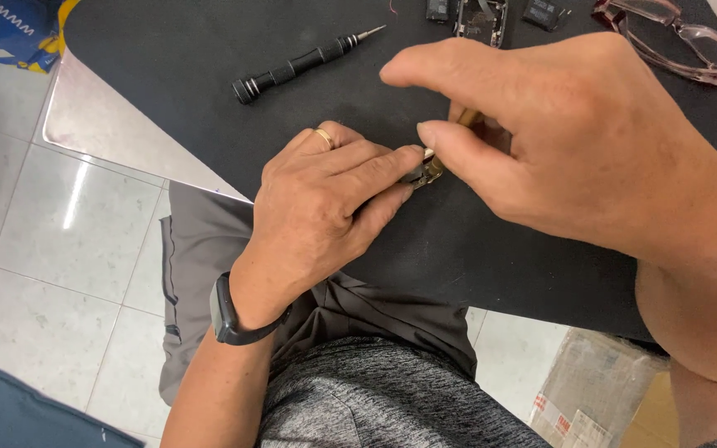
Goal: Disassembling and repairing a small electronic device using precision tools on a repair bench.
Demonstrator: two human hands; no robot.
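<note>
Brass-coloured small part (430, 168) lay on the black desk (209, 124), long axis indiscernible. Left hand (325, 207), palm down, pinched it; right hand (558, 133) arched above, fingertips closing on a thin tool.

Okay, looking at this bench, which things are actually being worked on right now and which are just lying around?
In use:
- left hand and right hand, both pinching a small metal part over the black mat

Lying about:
- black screwdriver, untouched
- opened phone body at the far edge
- dark flat parts beside it
- pink-framed glasses
</note>
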